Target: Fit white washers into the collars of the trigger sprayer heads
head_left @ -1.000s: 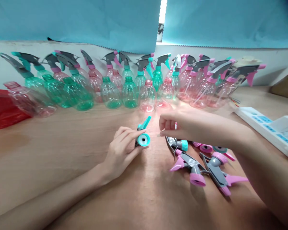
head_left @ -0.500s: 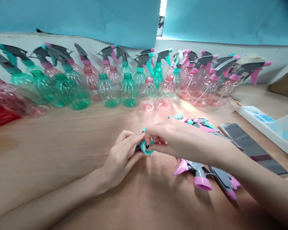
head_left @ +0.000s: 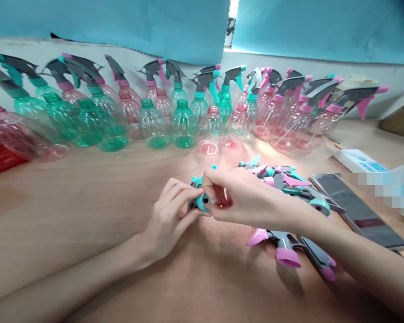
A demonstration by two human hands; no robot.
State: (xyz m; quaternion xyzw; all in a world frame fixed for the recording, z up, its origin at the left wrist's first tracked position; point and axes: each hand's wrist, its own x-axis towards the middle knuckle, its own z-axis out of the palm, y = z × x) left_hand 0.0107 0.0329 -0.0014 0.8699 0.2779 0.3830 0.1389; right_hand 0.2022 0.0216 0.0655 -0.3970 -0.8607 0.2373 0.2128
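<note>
My left hand (head_left: 168,217) is closed around a grey and teal trigger spray head (head_left: 203,202), held over the middle of the table. Its teal collar faces me, with a dark hole showing inside. My right hand (head_left: 237,193) is pinched shut at the collar's right edge. What sits between those fingertips, if anything, is too small to make out. Loose spray heads lie to the right: a pile of pink and teal ones (head_left: 283,177) behind my right forearm, and a pink-collared one (head_left: 287,251) in front of it.
Clear green and pink bottles stand in rows at the back, some open like the pink one (head_left: 210,132), others with spray heads. A red bag (head_left: 3,152) is at far left. A phone (head_left: 357,211) and a white power strip (head_left: 360,160) lie at right.
My right fingertips have moved back slightly from inside the teal collar to its edge, so the hole now shows. The spray head has turned a little in my left hand.
</note>
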